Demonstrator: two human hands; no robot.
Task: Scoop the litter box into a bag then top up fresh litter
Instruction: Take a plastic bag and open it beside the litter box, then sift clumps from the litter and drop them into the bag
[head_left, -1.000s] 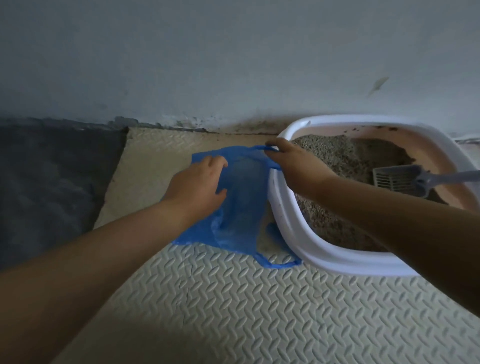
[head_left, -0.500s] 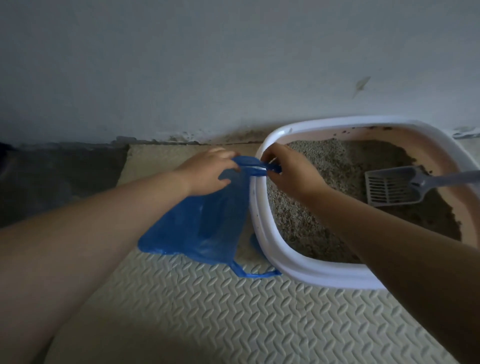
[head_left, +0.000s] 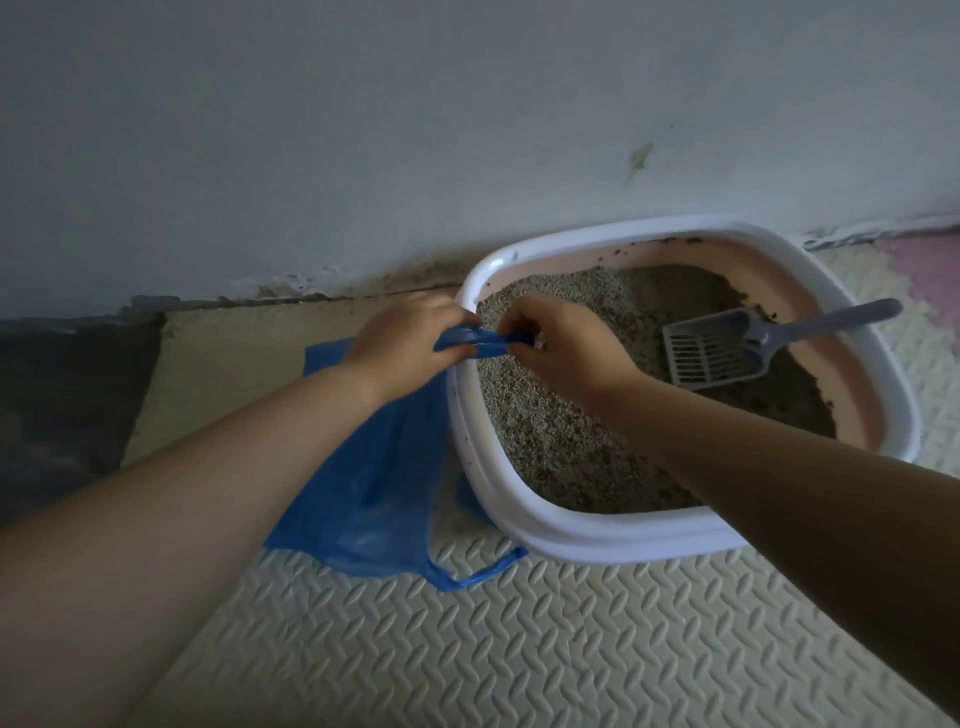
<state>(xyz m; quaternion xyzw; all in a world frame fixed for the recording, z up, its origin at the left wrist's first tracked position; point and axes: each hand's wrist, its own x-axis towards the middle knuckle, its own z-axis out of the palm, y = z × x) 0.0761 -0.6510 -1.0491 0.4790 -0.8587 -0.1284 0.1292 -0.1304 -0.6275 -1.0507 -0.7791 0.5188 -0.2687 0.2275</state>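
The left hand (head_left: 410, 338) and the right hand (head_left: 561, 348) meet over the near-left corner of the litter box (head_left: 524, 525); each has its fingers curled round one stretched handle loop (head_left: 483, 340) of a blue plastic bag (head_left: 363, 493), the left gripping it just outside the rim, the right pinching it just inside, above the litter (head_left: 540, 431); the loop is pulled taut between them across the white rim.

The rest of the bag hangs and lies crumpled beside the box's left wall, touching it, on a cream foam floor mat (head_left: 467, 649) with a herringbone texture; its second handle loop (head_left: 485, 569) trails on the mat at the box's near-left corner.

The box is white outside with a pinkish inner wall and sits close to the wall (head_left: 363, 130); grey granular litter fills the left and near part, and it looks darker towards the right. A grey slotted litter scoop (head_left: 727, 353) rests inside on the right, head down on the litter, its handle propped on the right rim and pointing right.

A dark rug (head_left: 62, 405) lies left of the mat; a pink mat tile (head_left: 930, 270) shows at the far right.
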